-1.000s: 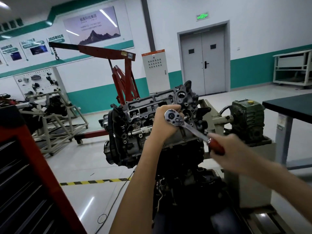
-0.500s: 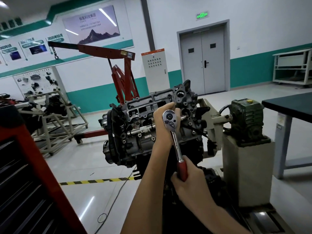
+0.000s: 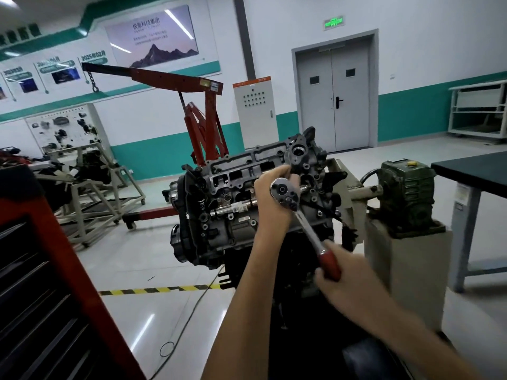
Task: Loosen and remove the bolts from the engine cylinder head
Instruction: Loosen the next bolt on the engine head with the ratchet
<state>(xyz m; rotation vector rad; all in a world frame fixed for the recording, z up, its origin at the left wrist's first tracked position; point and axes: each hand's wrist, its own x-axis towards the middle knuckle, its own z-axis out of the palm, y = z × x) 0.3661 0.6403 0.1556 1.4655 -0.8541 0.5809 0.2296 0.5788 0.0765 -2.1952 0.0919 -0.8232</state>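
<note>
Green exit sign (image 3: 334,22) is glowing over the grey double door (image 3: 333,91), wall panel (image 3: 92,57) reading 2025年02月. On the cylinder head (image 3: 236,185), my left hand (image 3: 270,204) is gripping behind the ratchet (image 3: 306,229) head, right hand (image 3: 348,275) clenching its red handle, now swinging from straight down out rightward toward the gearbox (image 3: 406,196); open floor (image 3: 137,264) is stretching away leftward.

We stand in a motor workshop, likely one used for teaching. A stripped engine (image 3: 227,231) is bolted to a stand, with a red engine crane (image 3: 170,76) behind it and a second engine (image 3: 93,165) on a wheeled frame (image 3: 109,204). A board of car parts (image 3: 63,130) and posters (image 3: 153,37) line the wall. A red tool cabinet (image 3: 79,286), yellow-and-black floor tape (image 3: 159,289), a grey switch cabinet (image 3: 253,111) and a dark-topped bench (image 3: 472,171) fill out the hall.
</note>
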